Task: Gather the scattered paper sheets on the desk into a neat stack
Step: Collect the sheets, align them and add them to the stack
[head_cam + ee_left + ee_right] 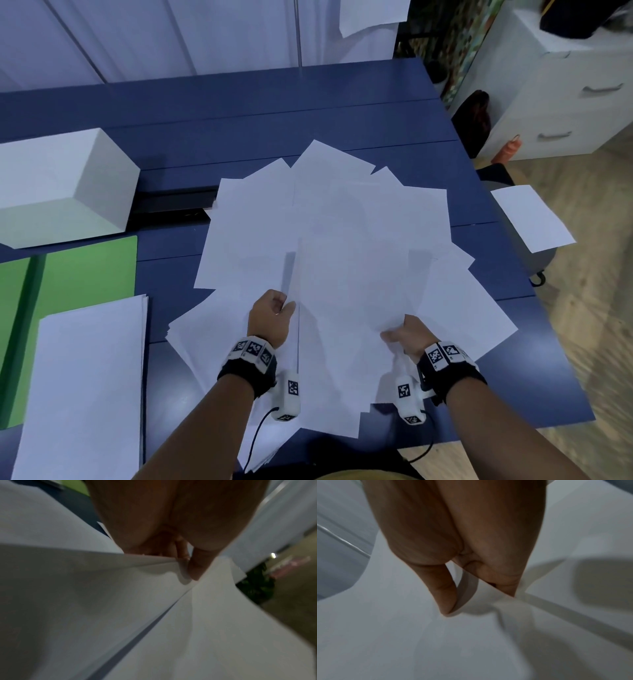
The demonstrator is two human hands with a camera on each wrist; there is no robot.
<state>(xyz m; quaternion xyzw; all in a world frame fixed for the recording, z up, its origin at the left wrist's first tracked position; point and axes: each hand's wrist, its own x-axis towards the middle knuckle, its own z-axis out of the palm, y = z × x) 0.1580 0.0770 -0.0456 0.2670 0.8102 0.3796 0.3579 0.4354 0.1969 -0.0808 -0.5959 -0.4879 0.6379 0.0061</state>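
Several white paper sheets (pixel 335 219) lie fanned out and overlapping on the blue desk (pixel 239 113). One sheaf of sheets (pixel 346 308) is raised above the rest, held by both its side edges. My left hand (pixel 274 313) pinches its left edge, thumb on top (pixel 197 566) and fingers under the paper (pixel 102 588). My right hand (pixel 402 334) pinches the right edge, the thumb (pixel 447 596) pressing on the sheet (pixel 402 635) with the curled fingers behind it. A neat pile of paper (pixel 85 383) lies at the desk's near left.
A white box (pixel 58 185) sits at the left, with green folders (pixel 78 267) beneath the neat pile. A black strip (pixel 171 202) lies beside the box. One loose sheet (pixel 532 216) rests on a stool past the desk's right edge. A white drawer cabinet (pixel 561 92) stands at the far right.
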